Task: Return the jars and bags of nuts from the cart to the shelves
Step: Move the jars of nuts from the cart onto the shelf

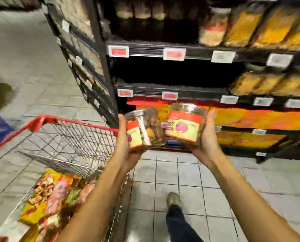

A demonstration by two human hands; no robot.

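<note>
**A:** Where are the jars?

**B:** In the air, between cart and shelves. The person's left hand (124,137) cups a clear plastic jar of brown nuts (145,130) with a red-and-yellow label, thumb up its side and fingers wrapped behind it. The right hand (209,137) grips a second clear jar (185,124) with the same label. Both jars are tilted and nearly touch.

**A:** Why hold them like that?

**B:** Probably to take one jar per hand, with the palms low to carry the weight, so both reach the shelf in one go.

**A:** Is there room for them?

**B:** The dark empty shelf bay (172,72) just above and ahead looks open. The jars would have to rise over the black shelf lip (194,92) with its red price tags. Packed yellow bags (268,84) fill the right end of that level. To the left, the red-rimmed wire cart (86,123) stands just beside the left forearm, with colourful bags of nuts (48,194) lying in it. The grey tiled floor (189,173) between cart and shelves leaves the person stepping room.
</note>
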